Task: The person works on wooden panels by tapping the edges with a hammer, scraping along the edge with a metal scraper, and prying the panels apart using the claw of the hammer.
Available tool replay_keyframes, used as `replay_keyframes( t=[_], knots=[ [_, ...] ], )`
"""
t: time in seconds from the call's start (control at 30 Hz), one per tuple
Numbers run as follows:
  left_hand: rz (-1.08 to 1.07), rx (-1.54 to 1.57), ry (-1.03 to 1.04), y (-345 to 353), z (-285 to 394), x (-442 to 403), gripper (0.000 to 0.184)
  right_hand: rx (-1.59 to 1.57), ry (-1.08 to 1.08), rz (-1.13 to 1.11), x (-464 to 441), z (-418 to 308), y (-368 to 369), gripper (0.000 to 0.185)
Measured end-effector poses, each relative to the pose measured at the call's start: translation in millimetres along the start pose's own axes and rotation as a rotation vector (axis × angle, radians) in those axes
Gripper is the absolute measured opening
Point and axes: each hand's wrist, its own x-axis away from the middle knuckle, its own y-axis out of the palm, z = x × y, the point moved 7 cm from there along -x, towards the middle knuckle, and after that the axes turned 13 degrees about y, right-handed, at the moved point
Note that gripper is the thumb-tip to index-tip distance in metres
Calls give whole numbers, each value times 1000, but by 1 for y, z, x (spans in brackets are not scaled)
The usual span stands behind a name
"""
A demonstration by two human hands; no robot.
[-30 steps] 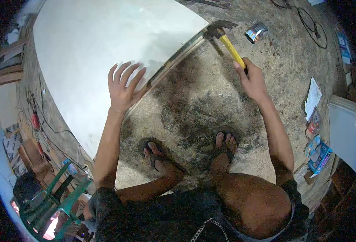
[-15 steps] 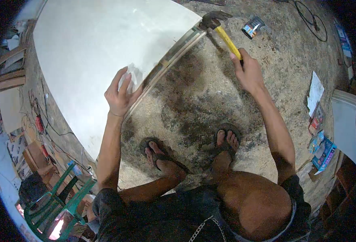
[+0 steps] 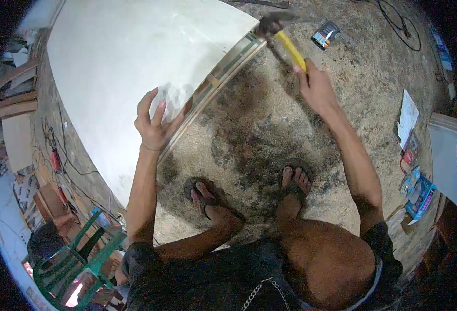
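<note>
A large white panel [image 3: 130, 57], framed with wood strips along its near edge [image 3: 215, 80], fills the upper left. My left hand [image 3: 156, 122] rests at that edge, thumb along it and fingers spread and partly raised over the white face. In my right hand [image 3: 317, 89] is a claw hammer [image 3: 290, 51], gripped by its yellow handle. Its dark head, slightly blurred, is at the panel's right corner; whether it touches the wood I cannot tell.
A small open packet [image 3: 325, 35] lies on the stained concrete floor [image 3: 238, 124] beyond the hammer. Cables and a green plastic chair [image 3: 78, 259] are at left. Paper [image 3: 407, 116], a blue package [image 3: 420, 199] and a white board [image 3: 446, 155] lie at right. My sandalled feet are below.
The hammer's head has shifted slightly at the panel's corner, its claw now blurred. My left hand stays at the edge. The whole view has shifted a little.
</note>
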Motion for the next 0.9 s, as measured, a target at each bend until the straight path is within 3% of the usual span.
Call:
replay_keyframes(
  t=[0.07,0.2,0.37,0.5,0.6,0.83,0.9],
  knots=[
    [-13,12,7,-1,0,0,85,261,-65,2,-4,5,10,38],
    [9,9,6,0,0,2,85,172,-28,-41,-9,2,2,38],
    [19,35,2,-1,2,1,86,-40,-29,65,-7,1,-16,38],
    [57,-26,46,-1,1,2,82,11,-25,88,0,-5,-12,35],
    [43,46,43,0,2,4,85,248,-57,28,0,7,18,28],
    [-5,29,41,4,4,5,83,267,-69,59,-1,4,17,32],
    [-47,37,16,8,4,5,83,27,62,-86,-7,17,21,33]
  ],
)
